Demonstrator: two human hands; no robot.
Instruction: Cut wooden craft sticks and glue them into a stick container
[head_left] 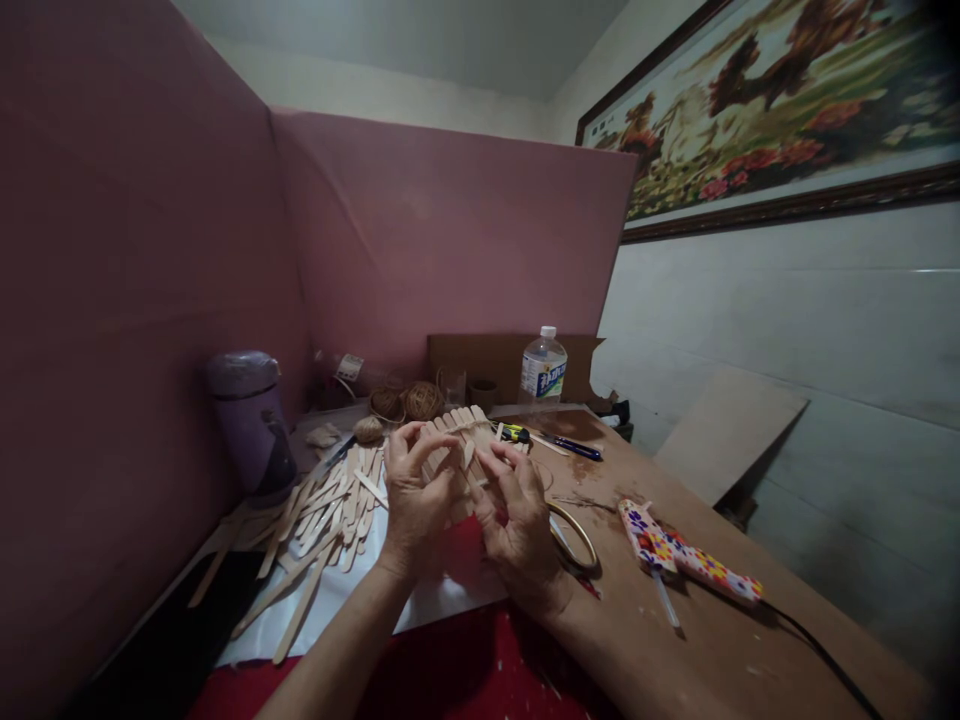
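A small panel of craft sticks (474,438), laid side by side with a strand of twine across its upper part, is raised in front of me above the table. My left hand (415,490) grips its left side, with thumb and fingers bent round the edge. On the right side, my right hand (523,520) holds the panel with curled fingers, its thumb near the lower edge. A short pale piece shows on the panel's face between the hands. My fingers partly cover the panel, and its back is hidden.
Loose craft sticks (349,510) lie in a heap on white sheeting at left, near a purple flask (253,425). Twine balls (422,400) and a plastic bottle (545,368) stand behind. At right lie gold-handled scissors (583,540), a dark-blue pen-like tool (574,447) and a flower-patterned glue gun (686,555) with a cord.
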